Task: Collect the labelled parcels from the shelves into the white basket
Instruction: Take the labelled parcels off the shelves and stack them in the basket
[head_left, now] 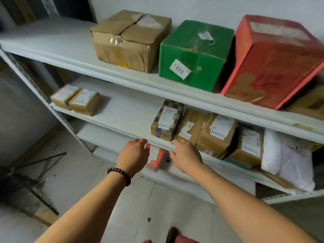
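My left hand (134, 155) and right hand (186, 157) flank the red-and-white parcel (156, 159) just under the front edge of the middle shelf (122, 113), fingers loosely curled; I cannot tell whether either grips it

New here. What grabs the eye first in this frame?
The big red box, green box and taped brown carton stand in a row on the top shelf. Lower down, the left hand and right hand flank a red-and-white parcel on the third shelf; whether they grip it is unclear.
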